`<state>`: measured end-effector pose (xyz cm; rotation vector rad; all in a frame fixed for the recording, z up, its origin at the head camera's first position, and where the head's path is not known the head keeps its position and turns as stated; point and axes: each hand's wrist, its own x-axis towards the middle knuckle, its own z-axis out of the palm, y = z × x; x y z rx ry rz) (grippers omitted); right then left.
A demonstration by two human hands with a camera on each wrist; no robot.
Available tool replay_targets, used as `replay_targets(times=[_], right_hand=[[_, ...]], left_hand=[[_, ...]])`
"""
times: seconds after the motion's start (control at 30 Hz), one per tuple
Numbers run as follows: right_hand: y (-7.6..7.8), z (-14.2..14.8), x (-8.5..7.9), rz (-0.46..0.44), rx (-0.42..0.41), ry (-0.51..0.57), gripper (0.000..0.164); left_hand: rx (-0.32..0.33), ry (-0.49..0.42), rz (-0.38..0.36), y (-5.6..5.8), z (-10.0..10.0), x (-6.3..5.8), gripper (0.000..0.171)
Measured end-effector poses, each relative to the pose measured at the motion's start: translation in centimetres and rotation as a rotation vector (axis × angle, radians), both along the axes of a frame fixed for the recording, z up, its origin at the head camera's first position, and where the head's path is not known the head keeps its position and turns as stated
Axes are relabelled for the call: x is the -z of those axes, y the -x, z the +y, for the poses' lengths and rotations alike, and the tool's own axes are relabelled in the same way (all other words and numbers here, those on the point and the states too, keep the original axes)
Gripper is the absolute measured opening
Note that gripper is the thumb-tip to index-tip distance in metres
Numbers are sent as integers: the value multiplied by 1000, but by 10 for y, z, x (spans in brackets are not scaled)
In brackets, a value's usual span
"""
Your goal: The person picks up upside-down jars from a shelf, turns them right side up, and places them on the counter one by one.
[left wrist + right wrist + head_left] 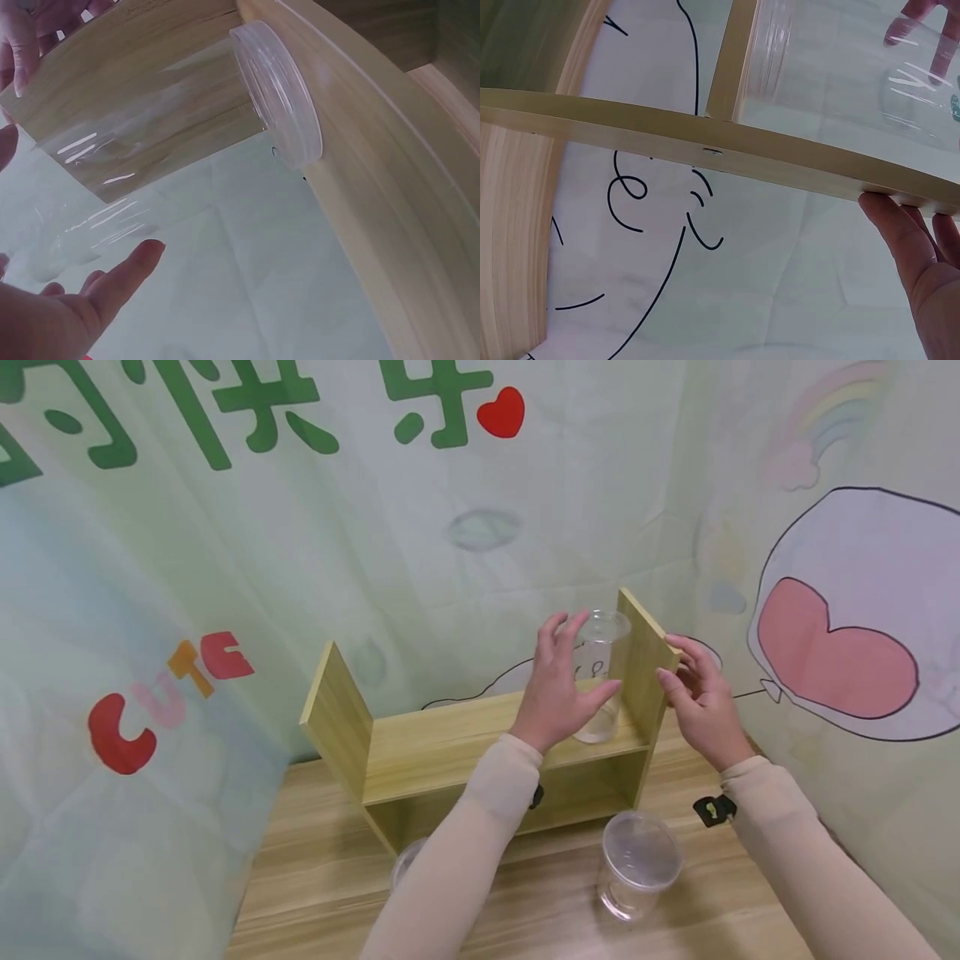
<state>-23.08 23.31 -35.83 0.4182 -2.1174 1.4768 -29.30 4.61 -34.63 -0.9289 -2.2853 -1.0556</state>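
A two-tier wooden shelf (pixel 442 739) stands on the table, with a clear plastic jar (pixel 600 652) upright on its upper board against the right side panel. My left hand (pixel 558 689) is beside this jar, fingers and thumb spread around its near side. A gap shows between the thumb and the jar (pixel 165 105) in the left wrist view. My right hand (pixel 701 702) holds the upper front corner of the right side panel (pixel 648 668). In the right wrist view, fingertips (pixel 877 202) touch the panel's outer side; the far fingers are partly cut off.
A second clear jar with a lid (pixel 641 860) stands on the wood-grain table (pixel 555 910) before the shelf's right end. Another clear container (pixel 405 864) is mostly hidden behind my left forearm. Printed cloth (pixel 420 593) hangs behind and on both sides.
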Motion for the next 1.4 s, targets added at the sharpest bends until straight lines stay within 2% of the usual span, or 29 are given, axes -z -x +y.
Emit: replay_targets(times=[0.4, 0.77, 1.03, 1.4], right_hand=[[0, 1, 0, -8, 7, -1, 43], [0, -1, 0, -19, 4, 17, 44], [-2, -3, 0, -10, 21, -4, 44], [-2, -5, 0, -13, 18, 9, 45]], left_hand=[[-14, 10, -21, 0, 1, 3, 76], [3, -56, 30, 0, -3, 9, 74], [0, -36, 15, -6, -10, 8, 74], [26, -102, 54, -12, -24, 5, 72]])
